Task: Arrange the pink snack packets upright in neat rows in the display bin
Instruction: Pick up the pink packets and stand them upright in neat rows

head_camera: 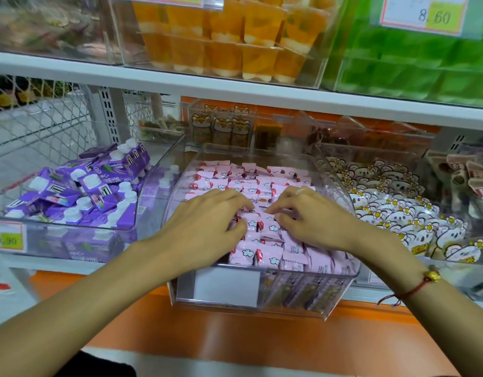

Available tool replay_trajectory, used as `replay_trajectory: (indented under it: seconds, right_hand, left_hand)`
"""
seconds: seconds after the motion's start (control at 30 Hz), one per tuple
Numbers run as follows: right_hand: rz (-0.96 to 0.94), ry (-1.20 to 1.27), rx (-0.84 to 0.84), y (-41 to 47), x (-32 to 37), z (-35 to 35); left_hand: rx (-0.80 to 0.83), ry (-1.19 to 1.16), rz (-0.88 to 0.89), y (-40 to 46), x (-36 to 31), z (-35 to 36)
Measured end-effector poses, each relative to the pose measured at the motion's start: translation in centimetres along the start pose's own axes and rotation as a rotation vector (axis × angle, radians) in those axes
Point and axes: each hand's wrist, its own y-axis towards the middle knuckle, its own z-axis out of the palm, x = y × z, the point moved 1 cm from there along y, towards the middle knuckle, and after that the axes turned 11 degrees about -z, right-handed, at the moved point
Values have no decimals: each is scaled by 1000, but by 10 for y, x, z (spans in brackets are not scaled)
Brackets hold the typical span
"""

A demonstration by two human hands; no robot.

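Currently your left hand and right hand rest curled-fingered on the pink snack packets mid-way along the display bin; whether either grip pinches one, cannot tell. Packets likely light, soft, slippery: pinch the crimped top edges.

Single head-worn view, looking forward and down, close over display bin

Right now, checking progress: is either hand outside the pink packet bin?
No, both the left hand and right hand rest on pink snack packets inside the clear display bin.
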Motion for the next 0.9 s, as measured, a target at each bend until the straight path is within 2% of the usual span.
replay_trajectory:
  seconds: [0.13, 0.2, 0.3, 0.47, 0.6, 0.77, 0.83, 0.9]
  right_hand:
    - [22, 50, 69, 4, -3, -3]
    - [76, 109, 19, 10, -5, -8]
    - [136, 10, -66, 26, -8, -10]
    - [173, -115, 88, 49, -7, -7]
    - [150, -124, 56, 52, -7, -8]
    - [97, -211, -170, 41, -8, -1]
    - [93, -113, -363, 39, -5, -8]
    - [62, 21, -641, 35, 0, -20]
  left_hand:
    - [101, 36, 72, 6, -1, 7]
    - [139, 60, 77, 8, 0, 8]
    - [140, 74, 84, 9, 0, 7]
    - [140, 73, 82, 7, 0, 8]
    - [150, 54, 65, 7, 1, 8]
    - [186, 57, 64, 11, 4, 10]
    - [182, 66, 67, 12, 5, 10]
    - [181, 56, 73, 11, 4, 10]
